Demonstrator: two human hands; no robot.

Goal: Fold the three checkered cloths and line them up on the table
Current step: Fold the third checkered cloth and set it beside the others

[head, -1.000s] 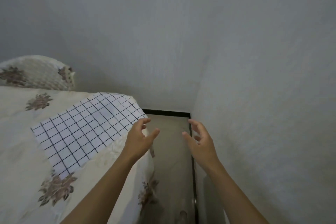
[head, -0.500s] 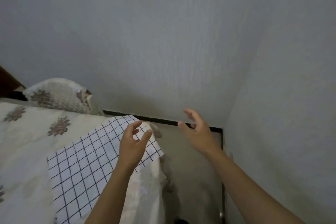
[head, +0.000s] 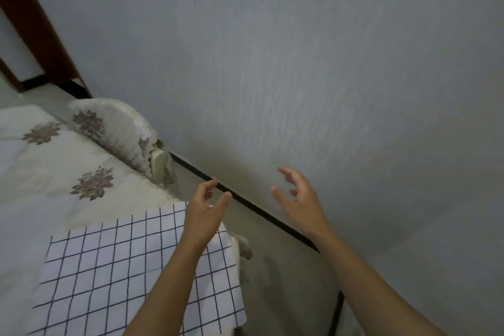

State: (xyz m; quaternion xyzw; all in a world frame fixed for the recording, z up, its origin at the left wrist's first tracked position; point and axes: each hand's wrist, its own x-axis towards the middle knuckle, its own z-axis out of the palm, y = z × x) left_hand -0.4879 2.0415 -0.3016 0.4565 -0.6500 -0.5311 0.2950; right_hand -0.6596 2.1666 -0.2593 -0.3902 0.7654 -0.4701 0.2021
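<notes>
One white cloth with a dark grid pattern [head: 109, 275] lies flat on the table at the lower left, reaching the table's right edge. My left hand [head: 203, 214] hovers above the cloth's far right corner, fingers apart, holding nothing. My right hand [head: 298, 200] is raised to the right of the table, over the floor and in front of the wall, fingers spread and empty. Only this one checkered cloth shows.
The table wears a cream floral cover [head: 54, 166]. A chair back in the same floral fabric [head: 109, 128] stands at its far side. A grey wall [head: 300, 63] with a black skirting line [head: 259, 210] runs close on the right. A brown door frame [head: 35, 22] is at the upper left.
The view has swung left and up, showing more of the table, chair and door frame. Both hands stay raised and empty; the left sits over the cloth's corner.
</notes>
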